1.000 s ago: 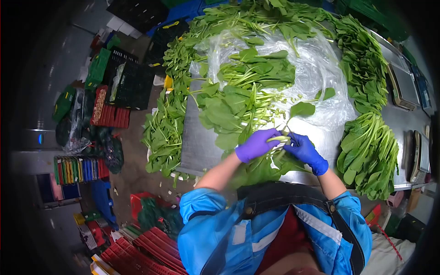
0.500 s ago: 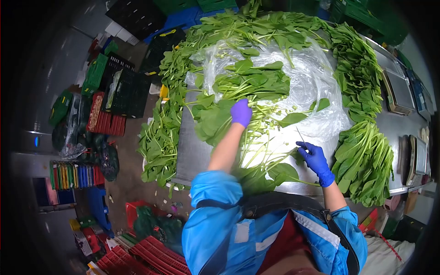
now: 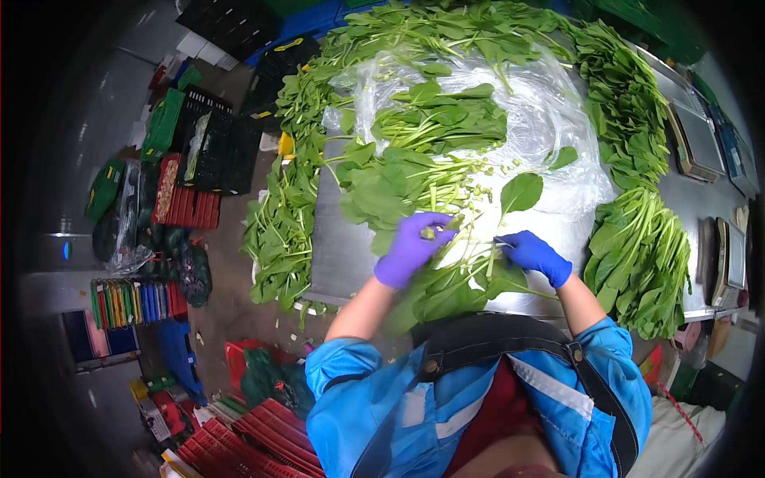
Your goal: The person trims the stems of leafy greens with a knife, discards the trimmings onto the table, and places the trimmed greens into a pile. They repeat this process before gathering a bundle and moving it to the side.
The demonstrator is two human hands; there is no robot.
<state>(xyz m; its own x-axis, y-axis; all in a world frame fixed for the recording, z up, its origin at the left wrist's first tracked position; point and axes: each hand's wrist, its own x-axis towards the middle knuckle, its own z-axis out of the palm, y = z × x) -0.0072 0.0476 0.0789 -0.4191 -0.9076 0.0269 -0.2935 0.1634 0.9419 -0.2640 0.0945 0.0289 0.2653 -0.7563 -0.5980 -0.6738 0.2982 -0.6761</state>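
Note:
My left hand [image 3: 410, 248], in a purple glove, is closed around the stalks of some leafy greens [image 3: 453, 224], whose cut ends poke out past the fingers. My right hand [image 3: 535, 256], in a blue glove, is closed on a small knife [image 3: 500, 242]; only a little of it shows by the fingertips. Loose greens [image 3: 454, 288] lie between the hands and my body, partly blurred. Just beyond my left hand is a bunch of greens [image 3: 378, 195] with stems pointing right. Short cut stem pieces [image 3: 478, 193] are scattered on the metal table [image 3: 339, 247].
Another bunch [image 3: 446, 123] rests on clear plastic sheeting [image 3: 550, 127]. Piled greens [image 3: 625, 103] ring the table's far and side edges, with a large bunch [image 3: 641, 263] at right. Scales [image 3: 729, 259] stand far right. Crates [image 3: 227, 151] are stacked on the floor at left.
My left hand has come back toward my body from the bunch and now holds stalks near my right hand. My right hand has moved slightly left and away from me with the knife.

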